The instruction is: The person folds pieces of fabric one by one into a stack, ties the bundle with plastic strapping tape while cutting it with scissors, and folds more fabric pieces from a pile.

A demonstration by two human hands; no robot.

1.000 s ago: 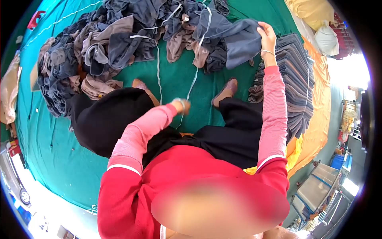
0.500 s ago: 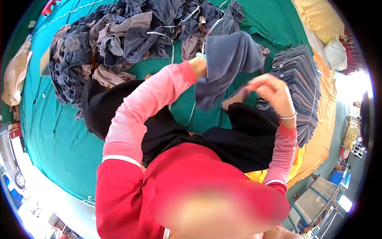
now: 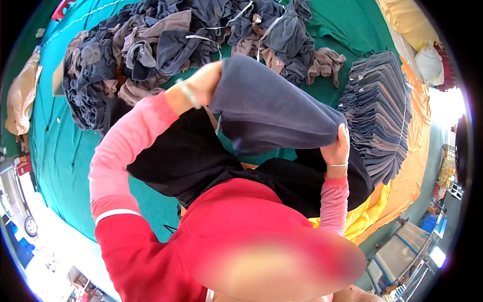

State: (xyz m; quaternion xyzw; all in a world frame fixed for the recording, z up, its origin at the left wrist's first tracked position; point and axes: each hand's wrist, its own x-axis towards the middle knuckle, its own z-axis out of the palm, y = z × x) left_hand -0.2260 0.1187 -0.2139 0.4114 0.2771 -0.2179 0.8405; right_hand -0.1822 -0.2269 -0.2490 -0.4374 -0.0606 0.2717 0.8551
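Observation:
A dark blue-grey towel-like cloth point(image 3: 276, 108) is stretched between my two hands above my lap. My left hand point(image 3: 205, 84) is closed on its upper left corner, the fingers partly hidden behind the fabric. At the lower right end, my right hand point(image 3: 338, 147) pinches the cloth, thumb up along its edge. Between the hands the fabric hangs in a loose fold. Beyond it lies a heap of crumpled grey, blue and brown cloths point(image 3: 146, 55). A row of neatly folded cloths point(image 3: 377, 116) leans to the right of my right hand.
A green sheet point(image 3: 65, 166) covers the floor under me, with an orange sheet point(image 3: 415, 146) along the right. White strips point(image 3: 204, 38) lie over the heap. Yellow fabric point(image 3: 370, 216) lies beside my hip. Bulging sacks point(image 3: 407, 22) stand at the far right.
My left hand has moved left with the cloth, lifting it off the heap's edge. My right hand, loose and apart before, has come down and gripped the cloth's other end, spreading it sideways.

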